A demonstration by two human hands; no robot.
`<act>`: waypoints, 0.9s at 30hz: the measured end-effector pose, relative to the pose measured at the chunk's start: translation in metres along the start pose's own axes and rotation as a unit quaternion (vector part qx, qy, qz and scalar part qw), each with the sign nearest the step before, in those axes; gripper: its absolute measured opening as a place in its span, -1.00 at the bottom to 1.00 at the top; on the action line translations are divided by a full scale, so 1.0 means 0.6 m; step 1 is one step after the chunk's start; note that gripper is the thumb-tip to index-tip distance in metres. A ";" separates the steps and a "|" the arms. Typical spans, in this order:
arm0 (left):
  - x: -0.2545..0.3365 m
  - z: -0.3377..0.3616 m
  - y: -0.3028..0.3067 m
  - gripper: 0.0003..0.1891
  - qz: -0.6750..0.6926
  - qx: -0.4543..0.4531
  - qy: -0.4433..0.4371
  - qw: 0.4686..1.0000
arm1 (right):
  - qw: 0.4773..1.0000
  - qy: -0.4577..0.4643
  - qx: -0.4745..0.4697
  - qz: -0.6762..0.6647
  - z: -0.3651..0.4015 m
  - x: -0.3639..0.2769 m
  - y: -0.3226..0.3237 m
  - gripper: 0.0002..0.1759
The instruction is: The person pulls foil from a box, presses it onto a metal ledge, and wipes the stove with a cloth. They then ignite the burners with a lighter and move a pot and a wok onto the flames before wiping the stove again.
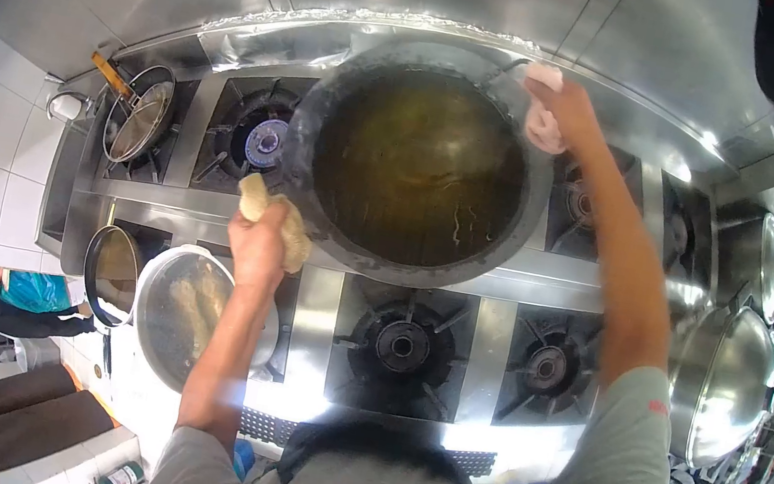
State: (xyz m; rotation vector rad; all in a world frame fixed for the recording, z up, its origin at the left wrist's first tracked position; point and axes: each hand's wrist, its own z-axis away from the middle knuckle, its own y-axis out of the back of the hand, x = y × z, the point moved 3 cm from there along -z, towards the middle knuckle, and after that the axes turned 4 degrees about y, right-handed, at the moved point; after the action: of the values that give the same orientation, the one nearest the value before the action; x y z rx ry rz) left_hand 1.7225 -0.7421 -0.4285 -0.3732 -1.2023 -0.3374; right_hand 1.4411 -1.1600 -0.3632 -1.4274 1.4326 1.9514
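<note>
A large, wide metal pan [523, 225] of dark yellowish-brown liquid sits across the back row of burners. My left hand [257, 247] is closed around a yellowish cloth [294, 240] right at the pan's near-left rim. At the far-right side, my right hand [570, 111] grips a pale pink cloth [544, 130]. That cloth overlaps the end of the pan's dark loop handle [508, 67]; the handle under it is hidden. Below my left forearm stands a white-rimmed pot [156, 307] with cloudy contents, partly covered by the arm.
A lit burner [266, 140] shows left of the pan. Front burners [403, 344] lie nearest me. A strainer with a wooden handle [112, 75] rests at back left, a frying pan [112, 264] at front left. Large metal pots [728, 387] stand right. Another person [23, 301] is far left.
</note>
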 end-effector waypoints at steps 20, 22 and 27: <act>-0.061 -0.016 -0.128 -0.70 -0.036 -0.025 -0.027 0.999 | 0.997 -0.013 0.069 -0.022 -0.059 0.163 0.041 -0.50; -0.061 -0.018 -0.128 -0.70 -0.049 -0.021 -0.030 0.998 | 0.997 -0.016 0.069 -0.021 -0.061 0.164 0.043 -0.50; -0.055 -0.019 -0.133 -0.71 -0.042 -0.035 -0.025 0.998 | 0.996 -0.033 0.074 -0.040 -0.067 0.178 0.037 -0.47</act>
State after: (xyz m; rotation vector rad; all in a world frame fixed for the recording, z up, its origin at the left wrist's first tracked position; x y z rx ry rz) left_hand 1.6856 -0.8166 -0.4551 -0.3941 -1.2590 -0.4461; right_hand 1.3983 -1.2335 -0.4420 -1.3219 1.4354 1.7879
